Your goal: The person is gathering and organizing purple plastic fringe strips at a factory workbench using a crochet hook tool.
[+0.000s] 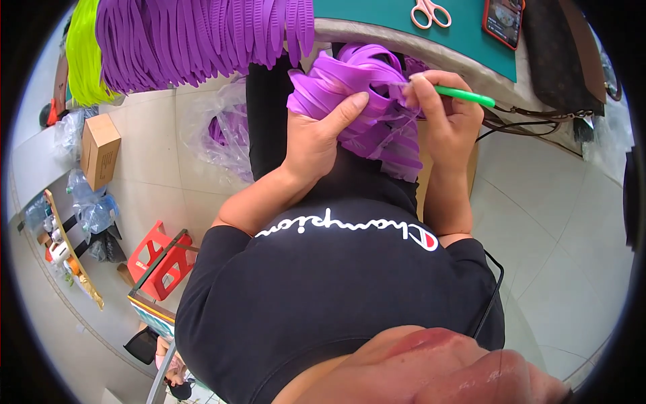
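My left hand (319, 138) is closed round a bundle of soft purple straps (336, 84), its thumb lying across the top of them. The loose ends hang down in front of my black shirt, and thin translucent edging shows among them. In my right hand (444, 118) is a slim tool with a bright green handle (465, 95). Its handle points to the right, and the pinched thumb and forefinger sit at its other end, close against the straps. The fingers cover most of the tool's working tip, so its exact kind cannot be made out.
Many purple straps (202, 40) drape over the table edge at the far left, beside lime-green ones (84, 57). On the green mat (377, 17) lie pink-handled scissors (431, 13) and a phone (503, 23). A plastic bag (225, 128), red stool (160, 261) and carton (101, 149) are on the left.
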Action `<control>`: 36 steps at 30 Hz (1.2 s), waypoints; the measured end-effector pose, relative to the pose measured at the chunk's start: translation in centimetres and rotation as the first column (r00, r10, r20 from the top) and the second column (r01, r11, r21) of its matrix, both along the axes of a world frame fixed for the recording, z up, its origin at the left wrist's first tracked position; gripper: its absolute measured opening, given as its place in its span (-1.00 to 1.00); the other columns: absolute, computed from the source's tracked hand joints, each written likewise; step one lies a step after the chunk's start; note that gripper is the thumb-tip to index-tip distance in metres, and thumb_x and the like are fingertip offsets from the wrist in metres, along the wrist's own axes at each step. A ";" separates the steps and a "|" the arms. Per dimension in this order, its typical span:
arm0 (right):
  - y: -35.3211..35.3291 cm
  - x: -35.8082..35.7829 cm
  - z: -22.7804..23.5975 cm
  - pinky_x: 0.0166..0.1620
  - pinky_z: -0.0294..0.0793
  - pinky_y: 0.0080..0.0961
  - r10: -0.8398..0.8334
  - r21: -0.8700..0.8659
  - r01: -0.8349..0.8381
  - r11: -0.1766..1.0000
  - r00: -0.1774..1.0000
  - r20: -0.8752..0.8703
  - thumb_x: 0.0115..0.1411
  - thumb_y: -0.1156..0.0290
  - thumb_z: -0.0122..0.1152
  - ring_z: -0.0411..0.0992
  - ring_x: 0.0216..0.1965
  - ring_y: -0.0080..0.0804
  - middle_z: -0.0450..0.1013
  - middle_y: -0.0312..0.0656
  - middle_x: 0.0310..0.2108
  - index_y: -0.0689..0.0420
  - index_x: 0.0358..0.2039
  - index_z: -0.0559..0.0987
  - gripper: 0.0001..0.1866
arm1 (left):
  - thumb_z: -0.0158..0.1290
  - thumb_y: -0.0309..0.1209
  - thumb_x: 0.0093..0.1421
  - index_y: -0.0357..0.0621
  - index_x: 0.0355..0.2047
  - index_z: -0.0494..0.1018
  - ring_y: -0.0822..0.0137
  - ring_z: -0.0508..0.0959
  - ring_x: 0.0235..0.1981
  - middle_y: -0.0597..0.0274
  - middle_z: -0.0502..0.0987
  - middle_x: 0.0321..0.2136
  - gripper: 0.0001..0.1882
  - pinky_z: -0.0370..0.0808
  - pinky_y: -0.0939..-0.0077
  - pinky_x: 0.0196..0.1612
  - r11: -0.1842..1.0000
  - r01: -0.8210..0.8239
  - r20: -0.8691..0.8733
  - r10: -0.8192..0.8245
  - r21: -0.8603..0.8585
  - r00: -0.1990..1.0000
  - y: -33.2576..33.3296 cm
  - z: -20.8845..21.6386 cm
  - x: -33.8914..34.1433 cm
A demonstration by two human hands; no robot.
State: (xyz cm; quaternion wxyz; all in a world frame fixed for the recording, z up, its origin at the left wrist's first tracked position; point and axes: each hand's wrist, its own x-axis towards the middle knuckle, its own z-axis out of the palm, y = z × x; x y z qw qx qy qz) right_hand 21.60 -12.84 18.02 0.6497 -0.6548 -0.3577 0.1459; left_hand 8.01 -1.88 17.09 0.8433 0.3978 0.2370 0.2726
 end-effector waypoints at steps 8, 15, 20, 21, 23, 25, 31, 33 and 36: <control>0.9 -1.4 -0.6 -0.23 0.48 -0.53 0.017 0.078 -0.028 0.997 0.990 0.140 0.26 0.52 0.08 0.49 -0.34 -0.38 0.52 -0.06 -0.33 0.31 -0.26 0.52 -0.88 | 0.06 -0.54 0.22 -0.30 -0.15 0.49 0.45 0.57 -0.27 0.21 0.58 -0.27 -0.80 0.50 0.57 -0.15 0.996 0.039 0.012 -0.038 -0.076 0.999 0.1 -0.1 0.3; 1.9 -1.3 -0.5 -0.24 0.46 -0.56 -0.002 -0.015 0.013 1.000 0.832 0.555 0.13 0.56 0.24 0.50 -0.33 -0.34 0.50 -0.09 -0.31 0.28 -0.27 0.55 -0.86 | 0.09 -0.50 0.21 -0.30 -0.15 0.51 0.48 0.57 -0.28 0.24 0.58 -0.28 -0.79 0.50 0.60 -0.18 0.984 0.000 -0.009 0.002 0.180 1.000 -0.4 -0.7 0.3; 0.8 -0.9 -0.4 -0.30 0.45 -0.58 0.044 0.066 -0.057 0.996 0.983 0.181 0.20 0.49 0.20 0.46 -0.39 -0.40 0.50 -0.12 -0.34 0.28 -0.31 0.57 -0.88 | 0.12 -0.51 0.18 -0.28 -0.24 0.51 0.48 0.56 -0.39 0.25 0.58 -0.38 -0.85 0.49 0.62 -0.30 0.991 0.029 0.005 -0.030 0.128 1.000 0.3 -0.6 0.2; 0.6 -0.7 -0.5 -0.30 0.45 -0.58 0.046 0.065 -0.059 0.996 0.983 0.180 0.20 0.49 0.20 0.46 -0.39 -0.40 0.50 -0.12 -0.34 0.28 -0.31 0.57 -0.88 | 0.12 -0.51 0.18 -0.28 -0.24 0.51 0.48 0.56 -0.39 0.25 0.58 -0.38 -0.85 0.49 0.62 -0.30 0.992 0.027 0.004 -0.027 0.126 1.000 0.4 -0.8 0.3; 0.3 -0.4 -1.1 -0.33 0.43 -0.57 0.208 0.141 -0.244 0.960 0.951 0.229 0.25 0.35 0.15 0.46 -0.41 -0.39 0.49 -0.09 -0.40 0.30 -0.34 0.56 -0.77 | 0.10 -0.53 0.17 -0.26 -0.30 0.50 0.46 0.55 -0.44 0.24 0.57 -0.43 -0.91 0.49 0.63 -0.35 0.999 0.002 -0.022 0.000 0.053 1.000 0.4 -1.1 0.4; 0.4 -0.3 -1.4 -0.37 0.41 -0.55 0.194 0.122 -0.247 0.961 0.921 0.337 0.26 0.26 0.12 0.44 -0.45 -0.37 0.47 -0.08 -0.45 0.30 -0.35 0.56 -0.70 | 0.10 -0.55 0.16 -0.26 -0.32 0.49 0.45 0.55 -0.45 0.23 0.56 -0.44 -0.92 0.49 0.62 -0.35 1.000 0.007 -0.013 -0.007 0.004 1.000 0.4 -0.8 0.3; 0.9 -0.6 -1.2 -0.40 0.38 -0.49 0.242 0.056 -0.316 0.947 0.819 0.521 0.21 0.32 0.17 0.42 -0.46 -0.31 0.47 -0.12 -0.49 0.27 -0.38 0.57 -0.76 | 0.07 -0.58 0.15 -0.26 -0.35 0.47 0.44 0.56 -0.47 0.21 0.56 -0.45 -0.94 0.51 0.59 -0.37 0.996 -0.047 0.010 0.048 -0.080 0.999 0.3 -0.3 0.5; 1.0 -0.4 -1.3 -0.40 0.38 -0.49 0.241 0.055 -0.320 0.946 0.807 0.539 0.19 0.33 0.18 0.42 -0.46 -0.31 0.47 -0.13 -0.49 0.27 -0.38 0.57 -0.77 | 0.06 -0.59 0.14 -0.27 -0.35 0.47 0.44 0.56 -0.47 0.21 0.56 -0.45 -0.94 0.51 0.59 -0.37 0.994 -0.061 0.015 0.063 -0.088 0.998 0.3 -0.2 0.5; 1.1 -0.5 -1.2 -0.41 0.38 -0.48 0.224 0.054 -0.314 0.948 0.778 0.587 0.16 0.37 0.21 0.42 -0.47 -0.30 0.46 -0.14 -0.50 0.26 -0.40 0.57 -0.81 | 0.06 -0.59 0.14 -0.27 -0.36 0.48 0.44 0.56 -0.46 0.21 0.56 -0.44 -0.95 0.51 0.59 -0.35 0.996 -0.039 0.010 0.040 -0.084 0.999 0.4 -0.2 0.3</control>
